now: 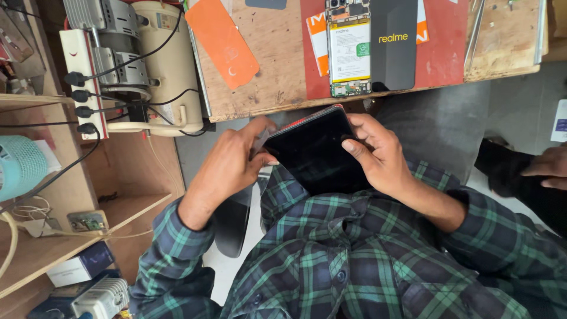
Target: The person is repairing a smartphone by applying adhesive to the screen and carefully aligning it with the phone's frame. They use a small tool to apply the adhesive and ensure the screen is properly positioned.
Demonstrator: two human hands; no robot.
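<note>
Dark phone screen panel [316,150] propped against chest, steadier that way. Left hand [227,165] pinching thin film at edge (peeling?), right hand [378,150] clamping opposite side. Opened phone [349,50] parked on bench [266,71].

It was a phone repair workshop. A worn wooden bench [271,65] carried an opened phone [349,50] with battery and circuit board bared, lying on a red mat [446,47]. Left of the bench stood a cream machine [171,65] and a crowded power strip [82,82], with wooden shelves [41,242] below them.
</note>
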